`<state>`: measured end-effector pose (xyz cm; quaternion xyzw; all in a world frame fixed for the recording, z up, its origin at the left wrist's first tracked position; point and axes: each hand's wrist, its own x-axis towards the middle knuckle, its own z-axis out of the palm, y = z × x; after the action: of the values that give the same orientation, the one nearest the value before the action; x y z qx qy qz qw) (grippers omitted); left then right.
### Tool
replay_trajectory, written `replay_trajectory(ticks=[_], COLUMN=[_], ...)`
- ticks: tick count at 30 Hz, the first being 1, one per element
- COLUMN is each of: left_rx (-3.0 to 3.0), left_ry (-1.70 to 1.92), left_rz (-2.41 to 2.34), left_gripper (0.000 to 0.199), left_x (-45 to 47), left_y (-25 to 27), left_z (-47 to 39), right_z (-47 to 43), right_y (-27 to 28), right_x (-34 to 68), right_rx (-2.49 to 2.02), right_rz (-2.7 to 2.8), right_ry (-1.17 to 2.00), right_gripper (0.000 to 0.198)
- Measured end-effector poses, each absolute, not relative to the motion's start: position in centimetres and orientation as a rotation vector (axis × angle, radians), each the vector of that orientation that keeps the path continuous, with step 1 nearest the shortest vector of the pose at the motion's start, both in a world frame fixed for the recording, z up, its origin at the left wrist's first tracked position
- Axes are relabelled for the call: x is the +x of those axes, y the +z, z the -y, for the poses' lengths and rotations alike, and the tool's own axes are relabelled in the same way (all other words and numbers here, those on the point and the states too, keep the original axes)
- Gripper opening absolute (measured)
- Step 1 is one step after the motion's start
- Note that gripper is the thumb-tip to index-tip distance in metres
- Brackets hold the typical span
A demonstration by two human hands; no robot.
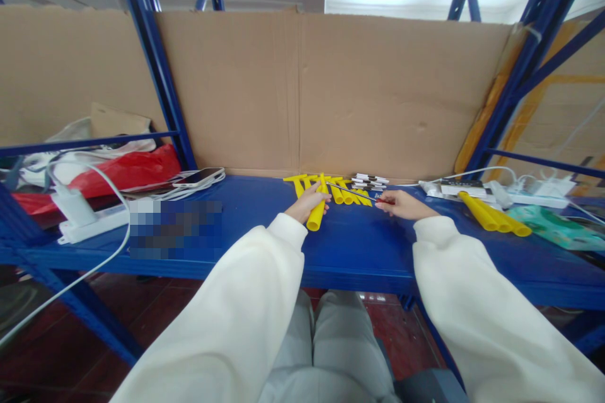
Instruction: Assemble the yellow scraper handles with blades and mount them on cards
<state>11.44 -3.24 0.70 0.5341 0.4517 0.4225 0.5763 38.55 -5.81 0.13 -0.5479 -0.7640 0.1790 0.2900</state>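
My left hand [304,203] is wrapped round a yellow plastic tube [314,220], whose wide round end points toward me. My right hand [403,204] is closed on the dark red handle of a screwdriver [354,191]. Its thin metal shaft points left and reaches the upper part of the held tube; whether the tip touches it I cannot tell. Just behind my hands lie several similar yellow pieces [336,195], some with a crossbar at the far end. Beside them is a small pile of white and black stick-shaped items [371,181].
A phone [201,177] and a power strip [101,223] with cables occupy the left of the blue table [265,252]. To the right are yellow tubes [494,217], a green packet [558,227] and another power strip [539,200]. A cardboard wall [378,88] stands behind.
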Motion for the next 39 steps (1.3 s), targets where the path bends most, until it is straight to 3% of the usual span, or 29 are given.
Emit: replay_trajectory(ticks=[7,12,20,29,39], left_rx=[1.257,1.274,1.260,1.270,1.274], left_ry=[0.978,0.969,0.990,0.953,0.970], left_rz=[-1.075,-1.098,-1.095,-1.104,-1.114], left_gripper=[0.081,0.084,0.089,0.089,0.084], left_x=[11.39,11.38,11.35,11.36,11.41], left_y=[0.63,0.49,0.46,0.54,0.89], left_z=[3.24,3.09,3.12,3.12,3.77], right_z=[4.90,5.17,5.51,4.83,5.35], right_y=[-0.54,-0.21,0.12,-0.23,0.03], right_x=[38.83,39.04,38.73,39.30,38.86], right_rx=[-1.388,-1.430,-1.442,-1.429,-1.440], right_rz=[1.927,1.953,2.015,1.923,1.945], right_ry=[0.423,0.303,0.400,0.247,0.390], right_gripper=[0.054,0.047,0.041,0.049,0.054])
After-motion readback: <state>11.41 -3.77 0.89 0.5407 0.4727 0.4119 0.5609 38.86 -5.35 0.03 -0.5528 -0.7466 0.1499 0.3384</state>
